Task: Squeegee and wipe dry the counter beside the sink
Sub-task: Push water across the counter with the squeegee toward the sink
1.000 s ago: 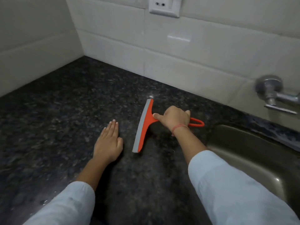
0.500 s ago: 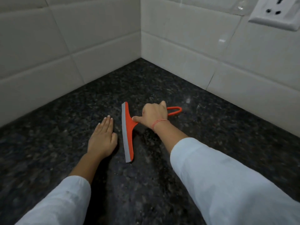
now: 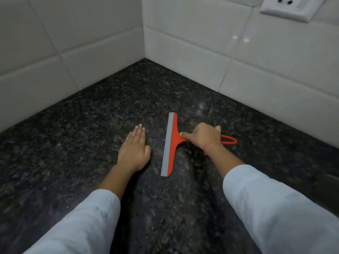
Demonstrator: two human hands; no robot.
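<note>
An orange squeegee (image 3: 171, 143) with a grey rubber blade lies blade-down on the dark speckled granite counter (image 3: 110, 110). My right hand (image 3: 203, 137) is closed around its handle, index finger stretched along the neck; the handle's loop sticks out behind my wrist. My left hand (image 3: 134, 150) rests flat on the counter just left of the blade, fingers together, holding nothing. The blade runs roughly front to back between my two hands.
White tiled walls (image 3: 201, 43) meet in a corner at the counter's back. A white wall socket (image 3: 286, 8) sits at the upper right. A sliver of the sink edge (image 3: 330, 180) shows at the far right.
My view has swung left from the sink and tap toward the tiled corner. The squeegee has travelled left across the counter with my right hand, and its blade now sits slightly farther from my left hand.
</note>
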